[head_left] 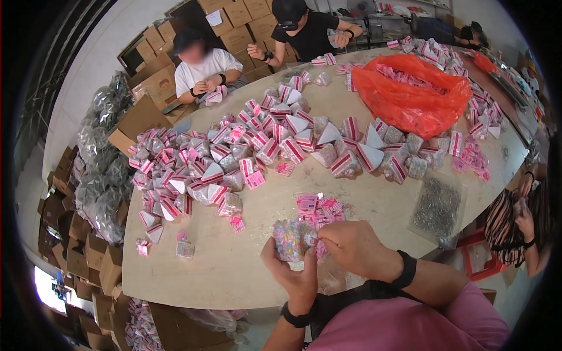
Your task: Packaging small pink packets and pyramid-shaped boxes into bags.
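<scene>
My left hand [293, 275] is closed around a cake-slice toy [289, 238] with a pastel sprinkle-patterned face, held up over the near edge of the table. Its thumb and fingers grip the toy from below. Against the toy's right end, my right hand [360, 248] is curled with fingers pinched together; whatever is between them is hidden. Just beyond both hands lies a small pile of pink printed cards [319, 209]. Further off, a broad heap of similar cake-slice toys [234, 153], pink, white and sprinkled, spreads across the table.
A red plastic bag [410, 96] holding pink pieces stands at the far right. Nearer is a clear bag of small metallic pieces [436, 205]. Two people [205, 70] work across the table; another person [515, 225] sits at right. Cardboard boxes [88, 251] stack at left.
</scene>
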Available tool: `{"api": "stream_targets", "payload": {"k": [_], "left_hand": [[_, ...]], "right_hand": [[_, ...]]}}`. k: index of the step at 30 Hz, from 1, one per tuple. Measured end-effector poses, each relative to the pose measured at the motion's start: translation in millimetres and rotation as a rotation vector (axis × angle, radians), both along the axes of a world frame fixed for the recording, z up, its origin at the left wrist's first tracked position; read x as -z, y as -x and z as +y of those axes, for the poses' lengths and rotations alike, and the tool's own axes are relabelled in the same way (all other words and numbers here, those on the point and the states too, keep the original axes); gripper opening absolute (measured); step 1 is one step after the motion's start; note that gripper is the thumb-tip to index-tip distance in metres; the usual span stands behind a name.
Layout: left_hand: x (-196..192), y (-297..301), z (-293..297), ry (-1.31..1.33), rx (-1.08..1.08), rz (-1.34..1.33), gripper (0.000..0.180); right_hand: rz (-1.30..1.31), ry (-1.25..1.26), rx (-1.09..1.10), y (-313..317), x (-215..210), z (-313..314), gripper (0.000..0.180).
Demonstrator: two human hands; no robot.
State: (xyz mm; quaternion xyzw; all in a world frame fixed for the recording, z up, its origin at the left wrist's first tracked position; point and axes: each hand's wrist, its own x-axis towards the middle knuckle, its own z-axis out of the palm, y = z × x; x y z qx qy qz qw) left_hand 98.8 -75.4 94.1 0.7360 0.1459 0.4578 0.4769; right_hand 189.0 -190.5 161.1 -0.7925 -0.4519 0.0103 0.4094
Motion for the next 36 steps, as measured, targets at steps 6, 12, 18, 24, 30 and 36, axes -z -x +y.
{"api": "stream_targets", "payload": {"k": [6,12,18,24,30,36], "left_hand": [[-0.2,2.5,8.3,-0.074,0.023,0.120,0.064],[-9.3,3.3,10.1,0.156,0.053,0.163,0.055],[-13.0,3.1,10.1,0.244,0.099,0.213,0.050],[-8.4,1.9,11.3,0.378,0.150,0.207,0.048],[-2.9,-2.6,3.5,0.399,0.158,0.114,0.058],[9.6,-9.5,-5.2,0.248,0.083,0.048,0.075]], "right_hand": [[-0.090,0.014,-0.028,-2.7,9.2,-1.6,0.007],[-0.088,0.105,-0.074,-10.4,4.8,-2.6,0.011],[0.050,0.199,-0.114,-20.8,-0.2,-1.5,0.016],[0.064,0.192,-0.153,-25.9,1.6,-1.1,0.017],[0.039,0.143,-0.066,-20.2,-1.2,1.8,0.016],[0.318,-0.124,0.035,-13.2,14.9,8.3,0.012]]}}
